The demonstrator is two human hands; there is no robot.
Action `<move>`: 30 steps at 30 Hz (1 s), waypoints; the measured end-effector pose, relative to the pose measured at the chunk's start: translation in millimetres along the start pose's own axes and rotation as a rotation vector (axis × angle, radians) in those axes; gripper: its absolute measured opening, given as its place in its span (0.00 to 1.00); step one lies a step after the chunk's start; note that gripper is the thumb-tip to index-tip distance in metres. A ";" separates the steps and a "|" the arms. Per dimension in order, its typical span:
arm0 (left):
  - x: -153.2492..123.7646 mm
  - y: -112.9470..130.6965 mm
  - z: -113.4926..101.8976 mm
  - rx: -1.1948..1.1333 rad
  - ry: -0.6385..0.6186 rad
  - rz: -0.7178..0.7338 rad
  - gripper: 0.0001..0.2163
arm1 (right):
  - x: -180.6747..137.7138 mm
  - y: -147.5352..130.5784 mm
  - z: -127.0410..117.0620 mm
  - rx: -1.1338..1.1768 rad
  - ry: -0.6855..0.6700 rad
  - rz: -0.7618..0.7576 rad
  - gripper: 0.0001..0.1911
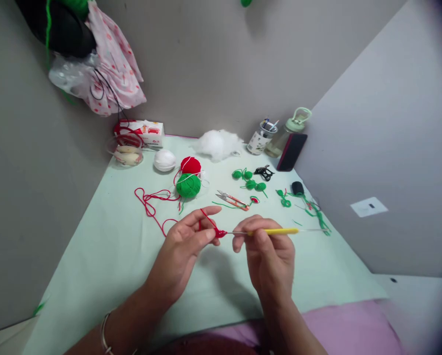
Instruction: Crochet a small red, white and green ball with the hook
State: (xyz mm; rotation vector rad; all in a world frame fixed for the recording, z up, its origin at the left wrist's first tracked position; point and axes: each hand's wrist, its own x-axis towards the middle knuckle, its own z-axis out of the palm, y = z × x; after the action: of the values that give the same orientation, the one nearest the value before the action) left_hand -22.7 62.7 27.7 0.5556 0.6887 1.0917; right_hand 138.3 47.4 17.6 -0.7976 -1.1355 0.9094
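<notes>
Between thumb and fingers, my left hand (186,246) pinches a small red crochet piece (220,233). Red yarn runs over its raised index finger and trails left across the table. My right hand (270,251) grips a crochet hook (283,231) by its yellow handle. The hook's metal tip points left and meets the red piece. Beyond my hands lie a red yarn ball (190,165) and a green yarn ball (188,186), touching each other. Small thread snips (232,200) with orange handles rest just past my fingers.
A white yarn ball (164,160), fluffy stuffing (218,144), a pen cup (260,139), a bottle (282,138) and a phone (292,152) stand along the back. Several green crocheted bits (251,184) lie at right, near a black claw clip (264,172). Walls bound the table.
</notes>
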 end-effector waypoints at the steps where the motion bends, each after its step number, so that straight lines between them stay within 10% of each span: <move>1: -1.2 -2.1 0.5 0.041 0.004 0.040 0.15 | 0.7 0.5 1.1 -0.006 -0.013 -0.013 0.09; 17: 3.4 -9.2 -1.8 -0.103 0.039 -0.133 0.20 | -15.1 18.3 -6.6 -0.792 -0.167 -0.516 0.23; 30: 3.6 -5.4 -1.1 -0.048 0.117 -0.033 0.19 | 1.4 11.1 0.2 -0.190 0.006 -0.056 0.09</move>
State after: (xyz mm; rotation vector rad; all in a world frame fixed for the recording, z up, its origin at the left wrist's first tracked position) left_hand -19.2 64.2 22.4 0.4403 0.7692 1.1132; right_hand 136.3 53.3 8.3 -0.9173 -1.2454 0.7595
